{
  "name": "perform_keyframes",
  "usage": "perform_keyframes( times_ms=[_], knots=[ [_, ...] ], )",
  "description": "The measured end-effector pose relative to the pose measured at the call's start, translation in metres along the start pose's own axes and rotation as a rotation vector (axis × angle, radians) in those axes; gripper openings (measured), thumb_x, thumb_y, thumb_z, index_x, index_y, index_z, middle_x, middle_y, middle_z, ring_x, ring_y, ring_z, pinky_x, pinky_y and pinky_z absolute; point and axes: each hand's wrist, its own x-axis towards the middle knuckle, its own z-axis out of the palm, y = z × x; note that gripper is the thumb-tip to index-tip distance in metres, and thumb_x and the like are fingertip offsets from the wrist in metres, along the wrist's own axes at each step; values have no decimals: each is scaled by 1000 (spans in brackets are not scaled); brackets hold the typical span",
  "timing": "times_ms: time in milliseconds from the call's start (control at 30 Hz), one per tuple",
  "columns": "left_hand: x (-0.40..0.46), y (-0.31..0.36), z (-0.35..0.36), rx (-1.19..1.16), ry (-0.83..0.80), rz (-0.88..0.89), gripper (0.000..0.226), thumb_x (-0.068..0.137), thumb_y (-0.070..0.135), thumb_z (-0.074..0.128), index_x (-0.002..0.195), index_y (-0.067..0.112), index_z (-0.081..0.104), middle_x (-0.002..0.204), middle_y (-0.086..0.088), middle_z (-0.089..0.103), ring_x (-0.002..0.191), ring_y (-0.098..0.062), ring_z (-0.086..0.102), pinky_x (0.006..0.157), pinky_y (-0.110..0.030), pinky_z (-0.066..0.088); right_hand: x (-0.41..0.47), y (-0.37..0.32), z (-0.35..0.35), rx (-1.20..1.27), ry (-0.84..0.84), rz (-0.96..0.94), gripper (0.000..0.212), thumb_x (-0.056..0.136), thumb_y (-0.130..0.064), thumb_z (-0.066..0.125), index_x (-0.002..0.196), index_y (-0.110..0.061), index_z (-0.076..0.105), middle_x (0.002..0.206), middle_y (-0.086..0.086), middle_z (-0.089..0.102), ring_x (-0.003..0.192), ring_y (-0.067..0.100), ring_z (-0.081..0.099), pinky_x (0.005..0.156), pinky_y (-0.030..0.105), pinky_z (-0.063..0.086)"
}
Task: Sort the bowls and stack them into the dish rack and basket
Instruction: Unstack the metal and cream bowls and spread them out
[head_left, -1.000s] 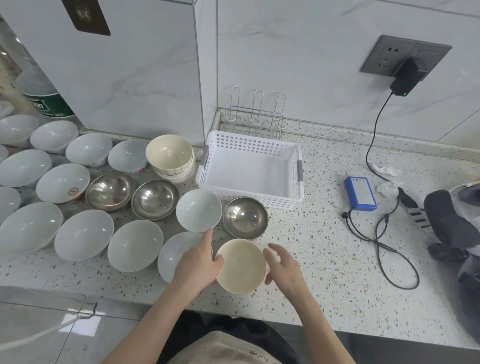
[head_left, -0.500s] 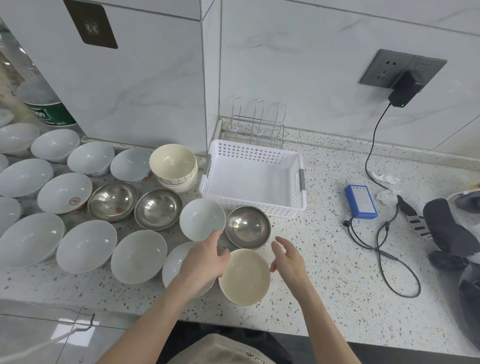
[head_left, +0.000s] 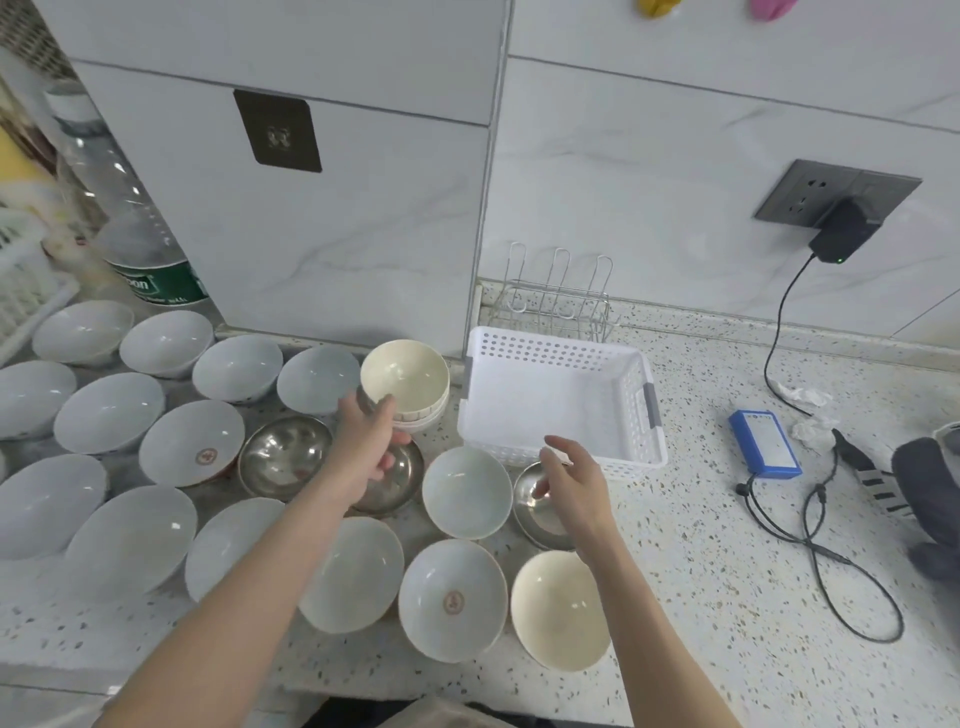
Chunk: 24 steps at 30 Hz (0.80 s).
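Many bowls lie on the speckled counter: several white ones (head_left: 465, 491), three steel ones (head_left: 283, 457) and a single cream bowl (head_left: 558, 608) near the front edge. A stack of cream bowls (head_left: 408, 376) stands left of the empty white basket (head_left: 550, 345). The wire dish rack (head_left: 558, 301) stands behind the basket, against the wall. My left hand (head_left: 366, 447) reaches over a steel bowl (head_left: 402, 480), its spread fingertips at the near side of the cream stack. My right hand (head_left: 571, 480) hovers open over another steel bowl (head_left: 537, 514), holding nothing.
A blue box (head_left: 763, 441) with a black cable (head_left: 831, 551) lies right of the basket, and a charger (head_left: 841, 234) is plugged into the wall socket. A dark bundle (head_left: 930, 493) sits at the right edge. A plastic bottle (head_left: 150, 260) stands at the back left.
Both hands have left the single cream bowl on the counter. My left hand moved up to the cream stack and my right hand rose over the steel bowl. The view tilted upward.
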Motion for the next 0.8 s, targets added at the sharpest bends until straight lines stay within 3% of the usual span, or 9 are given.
perform_keyframes(
  times_ms=[167, 333, 433, 600, 800],
  knots=[
    [36, 11, -20, 173, -71, -47, 67, 94, 39, 48, 151, 29, 13, 82, -12, 73, 36, -12, 36, 33, -14, 25, 6, -19, 29, 4, -30, 3, 24, 96, -29, 52, 120, -28, 56, 54, -6, 67, 51, -5, 54, 65, 25, 42],
    [50, 7, -22, 163, -155, -46, 62, 95, 25, 50, 149, 35, 21, 79, -13, 73, 29, -9, 40, 30, -15, 25, 8, -27, 47, -15, -25, 18, 23, 95, -28, 51, 118, -30, 55, 55, -6, 67, 52, -9, 55, 65, 24, 41],
    [52, 7, -21, 109, -216, -7, 56, 95, 16, 48, 144, 35, 29, 93, -17, 72, 28, -5, 49, 29, -16, 24, 7, -27, 54, -23, -2, 20, 24, 96, -27, 51, 119, -28, 56, 55, -7, 66, 50, -8, 53, 66, 24, 41],
    [54, 8, -23, 71, -258, 79, 65, 91, 3, 44, 145, 36, 31, 106, -19, 69, 52, -15, 70, 30, -19, 27, 2, -24, 64, -29, 22, 56, 25, 95, -29, 51, 120, -29, 57, 58, -6, 68, 59, -1, 54, 72, 27, 44],
    [56, 11, -29, 19, -295, 92, 66, 89, -3, 39, 144, 34, 37, 105, -15, 68, 68, -29, 75, 31, -20, 28, 2, -22, 75, -34, 49, 95, 26, 95, -28, 51, 121, -27, 58, 56, -9, 67, 59, 1, 53, 71, 26, 42]
  ],
)
